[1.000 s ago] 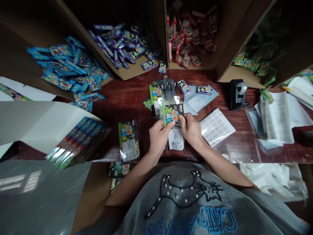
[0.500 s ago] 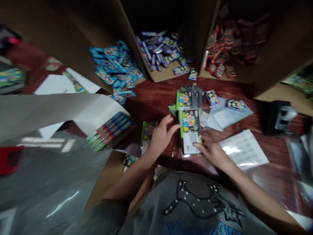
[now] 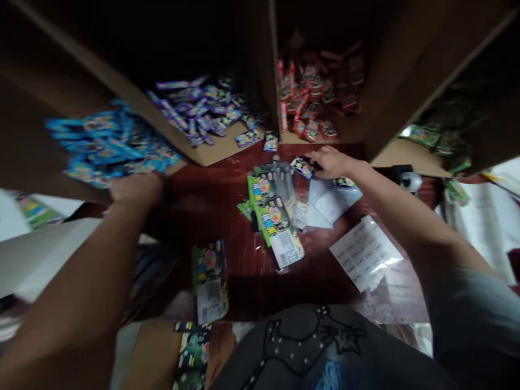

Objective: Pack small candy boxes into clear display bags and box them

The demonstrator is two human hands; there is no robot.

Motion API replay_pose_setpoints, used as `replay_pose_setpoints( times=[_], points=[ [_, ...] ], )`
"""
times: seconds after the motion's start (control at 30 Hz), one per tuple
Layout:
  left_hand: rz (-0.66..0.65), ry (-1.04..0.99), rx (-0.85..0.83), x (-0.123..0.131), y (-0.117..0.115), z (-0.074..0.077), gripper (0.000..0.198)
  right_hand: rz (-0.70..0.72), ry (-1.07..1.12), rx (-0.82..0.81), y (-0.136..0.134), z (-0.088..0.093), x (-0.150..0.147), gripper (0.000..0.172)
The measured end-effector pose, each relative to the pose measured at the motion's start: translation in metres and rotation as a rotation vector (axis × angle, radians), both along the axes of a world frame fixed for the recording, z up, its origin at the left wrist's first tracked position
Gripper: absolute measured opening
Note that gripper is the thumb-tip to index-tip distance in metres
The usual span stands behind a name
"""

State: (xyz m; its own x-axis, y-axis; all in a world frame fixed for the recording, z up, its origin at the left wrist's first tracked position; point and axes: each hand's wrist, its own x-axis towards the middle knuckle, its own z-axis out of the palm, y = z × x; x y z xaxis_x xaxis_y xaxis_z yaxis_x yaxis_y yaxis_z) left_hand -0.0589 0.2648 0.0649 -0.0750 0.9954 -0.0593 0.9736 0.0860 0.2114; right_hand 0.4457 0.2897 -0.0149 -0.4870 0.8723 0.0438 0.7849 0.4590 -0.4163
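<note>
My left hand (image 3: 138,189) is at the front of the pile of blue candy packets (image 3: 109,141); its fingers are blurred and partly hidden, so I cannot tell whether it holds any. My right hand (image 3: 331,161) reaches over the table with fingers apart, at the edge of a small purple packet (image 3: 301,167). Under that wrist lies another purple packet (image 3: 343,183). Mid-table, black-and-green printed pouches (image 3: 274,216) overlap, the front one bearing a white label (image 3: 286,248). A similar pouch (image 3: 210,281) lies nearer my body on the left.
Cardboard bins hold purple packets (image 3: 199,108), red packets (image 3: 309,100) and green packets (image 3: 442,141). A sheet of labels (image 3: 365,252) and clear plastic bags (image 3: 331,203) lie right of the pouches. A black device (image 3: 406,179) stands farther right. An open carton (image 3: 150,352) sits below the table edge.
Both hands have left the labelled pouch. My left hand has gone left to the blue packets, my right hand forward to the purple packet. The view has shifted to the right.
</note>
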Motion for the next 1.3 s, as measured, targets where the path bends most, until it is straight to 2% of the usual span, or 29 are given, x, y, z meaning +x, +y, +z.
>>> replay_pose_setpoints(
  times=[0.1, 0.17, 0.2, 0.23, 0.33, 0.4, 0.5, 0.57, 0.67, 0.73, 0.8, 0.9, 0.97, 1.0, 1.03, 1.1, 1.13, 1.17, 1.2, 1.3],
  points=[
    [-0.017, 0.026, 0.075, 0.035, 0.000, 0.005, 0.055, 0.067, -0.189, -0.169, -0.003, -0.005, 0.005, 0.122],
    [-0.097, -0.191, 0.052, 0.081, -0.006, 0.002, 0.046, 0.087, -0.182, -0.212, 0.001, -0.006, 0.001, 0.134],
    [-0.135, -0.403, -0.008, 0.110, -0.010, -0.002, 0.041, 0.111, -0.172, -0.226, 0.005, -0.006, -0.004, 0.135],
    [-0.112, -0.646, -0.114, 0.140, -0.015, -0.009, 0.038, 0.136, -0.170, -0.236, 0.009, -0.006, -0.009, 0.132],
    [-0.137, -0.859, -0.291, 0.218, -0.028, -0.039, 0.039, 0.168, -0.212, -0.195, 0.018, 0.000, -0.023, 0.113],
    [-0.134, -0.934, -0.336, 0.248, -0.038, -0.058, 0.040, 0.151, -0.216, -0.088, 0.012, 0.009, -0.019, 0.098],
    [-0.154, -1.030, -0.355, 0.264, -0.050, -0.078, 0.038, 0.108, -0.169, 0.050, -0.023, 0.024, 0.002, 0.093],
    [-0.195, -1.021, -0.371, 0.266, -0.056, -0.086, 0.035, 0.110, -0.181, 0.048, -0.057, 0.029, 0.016, 0.093],
    [-0.296, -0.865, -0.370, 0.269, -0.066, -0.092, 0.033, 0.128, -0.248, -0.004, -0.103, 0.021, 0.020, 0.087],
    [-0.446, -0.663, -0.308, 0.272, -0.076, -0.090, 0.034, 0.120, -0.265, -0.018, -0.124, 0.010, 0.012, 0.082],
    [-0.633, -0.438, -0.201, 0.275, -0.085, -0.084, 0.044, 0.104, -0.235, -0.002, -0.137, 0.003, 0.005, 0.083],
    [-0.835, -0.206, -0.020, 0.273, -0.086, -0.071, 0.066, 0.088, -0.094, 0.108, -0.148, 0.012, 0.018, 0.094],
    [-0.874, -0.140, 0.084, 0.270, -0.067, -0.065, 0.065, 0.029, 0.033, 0.238, -0.150, 0.030, 0.052, 0.091],
    [-0.875, -0.124, 0.122, 0.271, -0.050, -0.064, 0.062, -0.055, 0.086, 0.314, -0.150, 0.040, 0.076, 0.083],
    [-0.871, -0.113, 0.149, 0.274, -0.029, -0.062, 0.061, -0.177, 0.123, 0.386, -0.148, 0.051, 0.104, 0.073],
    [-0.865, -0.076, 0.168, 0.287, 0.018, -0.061, 0.063, -0.542, 0.111, 0.491, -0.135, 0.066, 0.162, 0.051],
    [-0.862, -0.046, 0.165, 0.296, 0.042, -0.060, 0.066, -0.700, 0.060, 0.486, -0.123, 0.069, 0.190, 0.046],
    [-0.850, -0.006, 0.156, 0.307, 0.065, -0.060, 0.071, -0.789, -0.023, 0.429, -0.108, 0.068, 0.214, 0.046],
    [-0.824, 0.033, 0.142, 0.318, 0.085, -0.059, 0.078, -0.806, -0.115, 0.350, -0.090, 0.064, 0.233, 0.052],
    [-0.802, 0.133, 0.056, 0.344, 0.129, -0.058, 0.097, -0.657, -0.338, 0.126, -0.031, 0.043, 0.256, 0.088]
  ],
)
